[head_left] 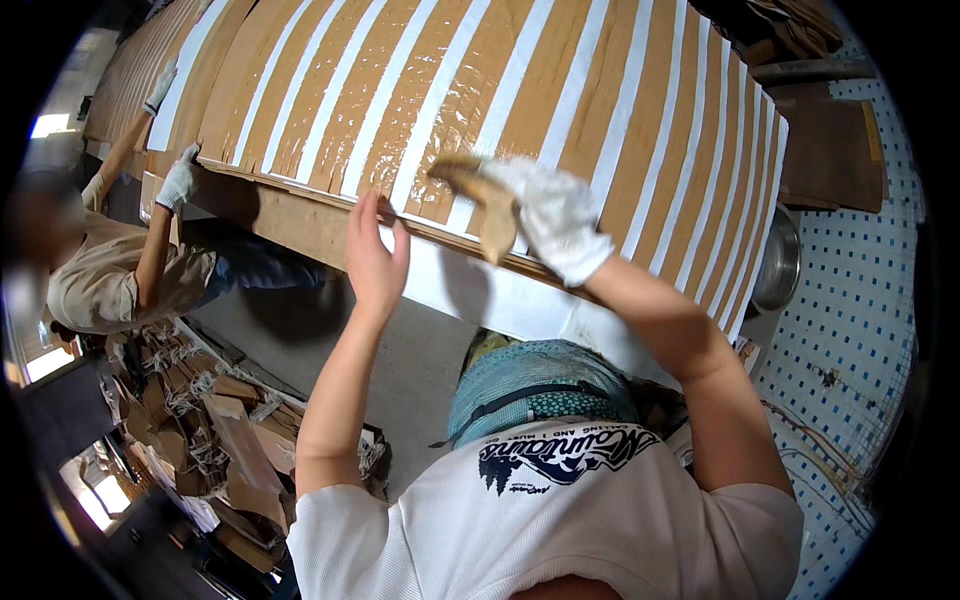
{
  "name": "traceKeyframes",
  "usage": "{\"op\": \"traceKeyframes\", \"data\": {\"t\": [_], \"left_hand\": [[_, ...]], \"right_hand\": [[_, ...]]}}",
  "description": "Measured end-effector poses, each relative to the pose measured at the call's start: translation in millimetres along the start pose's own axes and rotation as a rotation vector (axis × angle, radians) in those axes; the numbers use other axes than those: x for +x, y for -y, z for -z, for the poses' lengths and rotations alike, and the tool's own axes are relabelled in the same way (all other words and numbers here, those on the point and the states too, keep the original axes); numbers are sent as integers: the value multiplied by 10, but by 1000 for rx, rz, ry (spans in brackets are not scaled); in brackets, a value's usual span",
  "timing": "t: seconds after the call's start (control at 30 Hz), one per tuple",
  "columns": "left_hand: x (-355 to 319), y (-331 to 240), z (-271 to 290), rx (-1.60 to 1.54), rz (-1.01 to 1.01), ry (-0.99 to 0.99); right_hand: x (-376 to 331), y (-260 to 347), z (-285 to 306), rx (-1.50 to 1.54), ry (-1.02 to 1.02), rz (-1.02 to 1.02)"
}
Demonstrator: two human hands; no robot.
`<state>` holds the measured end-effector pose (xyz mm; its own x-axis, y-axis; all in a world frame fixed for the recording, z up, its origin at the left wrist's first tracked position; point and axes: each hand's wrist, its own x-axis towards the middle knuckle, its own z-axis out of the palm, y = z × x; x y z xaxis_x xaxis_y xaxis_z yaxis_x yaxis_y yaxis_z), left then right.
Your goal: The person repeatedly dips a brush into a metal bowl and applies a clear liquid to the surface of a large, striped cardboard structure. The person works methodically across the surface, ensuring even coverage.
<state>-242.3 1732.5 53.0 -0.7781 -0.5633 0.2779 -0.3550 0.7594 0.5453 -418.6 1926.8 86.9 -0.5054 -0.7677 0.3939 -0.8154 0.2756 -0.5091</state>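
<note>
A long board (300, 225) carries brown paper sheets (620, 90) with white stripes, wet and glossy near the middle. My right hand (555, 215), in a white glove, grips a tan brush (485, 205) and holds it against the sheets' near edge. My bare left hand (375, 255) is raised flat beside it, its fingertips touching the board's edge and holding nothing. Below are my white printed shirt (540, 520) and teal patterned cloth (540, 390).
A co-worker at the left has two white-gloved hands (180, 180) on the same board. A metal bowl (780, 265) sits at the right on a white, blue-dotted surface (850, 330). Cardboard scraps (210, 420) pile up at lower left, and brown boards (830, 150) lie at upper right.
</note>
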Motion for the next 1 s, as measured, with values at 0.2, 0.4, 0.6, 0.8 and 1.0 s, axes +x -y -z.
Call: {"op": "traceKeyframes", "data": {"t": [0.2, 0.4, 0.6, 0.8, 1.0], "left_hand": [[279, -132, 42, 216, 125, 386], [439, -363, -25, 481, 165, 577], [639, -529, -81, 588, 199, 765], [648, -563, -163, 626, 240, 765], [678, -725, -236, 741, 235, 779]], "right_hand": [[-155, -447, 185, 387, 41, -105], [-487, -363, 86, -98, 48, -72], [-118, -838, 498, 133, 370, -385], [53, -1145, 499, 265, -39, -445], [-194, -1288, 339, 183, 248, -149]]}}
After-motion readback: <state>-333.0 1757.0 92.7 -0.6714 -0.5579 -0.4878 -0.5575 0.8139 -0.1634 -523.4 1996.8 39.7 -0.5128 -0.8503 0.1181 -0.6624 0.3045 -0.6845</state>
